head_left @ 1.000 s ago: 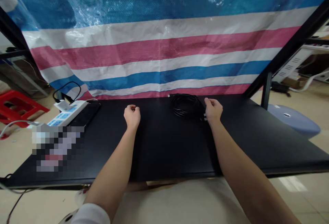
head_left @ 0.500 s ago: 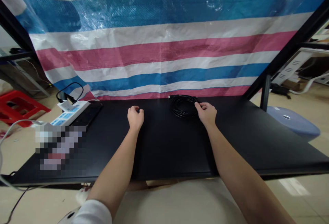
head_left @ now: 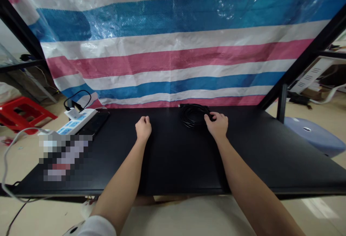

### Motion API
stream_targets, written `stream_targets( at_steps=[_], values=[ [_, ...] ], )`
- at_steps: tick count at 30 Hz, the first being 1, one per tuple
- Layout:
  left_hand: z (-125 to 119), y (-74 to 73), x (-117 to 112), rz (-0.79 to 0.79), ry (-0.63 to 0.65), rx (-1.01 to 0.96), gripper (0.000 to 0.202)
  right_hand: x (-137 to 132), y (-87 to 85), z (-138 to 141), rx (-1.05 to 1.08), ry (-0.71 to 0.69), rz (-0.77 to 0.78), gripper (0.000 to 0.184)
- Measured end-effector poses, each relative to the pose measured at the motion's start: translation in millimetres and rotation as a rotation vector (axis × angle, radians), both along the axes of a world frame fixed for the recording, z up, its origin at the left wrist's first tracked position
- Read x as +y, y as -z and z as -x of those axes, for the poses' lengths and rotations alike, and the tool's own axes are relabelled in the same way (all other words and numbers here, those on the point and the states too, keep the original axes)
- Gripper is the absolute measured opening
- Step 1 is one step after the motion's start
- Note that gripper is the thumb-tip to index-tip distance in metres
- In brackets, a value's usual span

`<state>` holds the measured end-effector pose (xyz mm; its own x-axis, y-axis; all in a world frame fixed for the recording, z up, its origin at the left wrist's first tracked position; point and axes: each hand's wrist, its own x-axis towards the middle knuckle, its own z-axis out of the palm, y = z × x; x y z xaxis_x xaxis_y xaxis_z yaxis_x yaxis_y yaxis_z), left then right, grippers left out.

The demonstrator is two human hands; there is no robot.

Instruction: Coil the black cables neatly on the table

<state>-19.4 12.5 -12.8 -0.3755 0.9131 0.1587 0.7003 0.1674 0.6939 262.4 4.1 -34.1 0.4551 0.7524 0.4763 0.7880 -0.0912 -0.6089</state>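
Note:
A coiled black cable (head_left: pixel 188 117) lies near the back edge of the black table (head_left: pixel 181 156), with one plug end at its upper left. My right hand (head_left: pixel 218 125) is at the coil's right side, thumb and fingers closed around its loops; the fingertips are partly hidden. Well left of the coil, my left hand (head_left: pixel 143 127) is curled into a loose fist above the table, apart from the cable. Nothing shows in that fist.
A white power strip (head_left: pixel 78 121) with plugs and a dark phone (head_left: pixel 97 123) lie at the table's left, by a blurred patch. Behind hangs a striped plastic sheet (head_left: pixel 173 59). A red stool (head_left: pixel 25 115) stands left, a bluish-grey stool (head_left: pixel 315 135) right.
My left hand's fingers have curled in more tightly. My right hand stays at the coil's right side. The whole view has shifted slightly, with the scene sitting lower in the picture.

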Motion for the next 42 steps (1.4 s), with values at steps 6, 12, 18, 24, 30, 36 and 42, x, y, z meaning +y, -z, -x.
stream_targets(
  at_steps=[6,12,18,24,30,36,42],
  values=[
    [-0.8,2.3,1.8,0.051,0.021,0.121,0.036,3.6,-1.9,3.4,-0.066,0.047,0.101,0.029],
    [1.3,4.2,1.5,-0.004,0.014,0.081,0.031,8.9,-1.0,-1.5,0.120,0.061,0.131,0.019],
    [2.2,6.6,3.2,-0.109,-0.010,-0.106,0.018,8.8,-2.7,1.5,0.380,-0.018,-0.094,0.026],
    [-0.3,11.6,2.7,-0.252,0.053,-0.070,0.034,9.4,-2.0,14.3,0.498,-0.219,-0.265,0.032],
    [-8.3,22.5,0.3,-0.413,0.360,-0.025,0.049,7.7,0.6,17.6,0.488,-0.344,-0.324,0.034],
    [-19.6,27.4,-4.3,-0.370,0.669,-0.068,0.043,4.5,-1.8,20.4,0.482,-0.414,-0.405,0.032],
    [-27.4,25.5,-5.4,-0.348,0.654,-0.122,0.028,2.4,-4.6,28.5,0.499,-0.458,-0.392,0.035]
  ],
)
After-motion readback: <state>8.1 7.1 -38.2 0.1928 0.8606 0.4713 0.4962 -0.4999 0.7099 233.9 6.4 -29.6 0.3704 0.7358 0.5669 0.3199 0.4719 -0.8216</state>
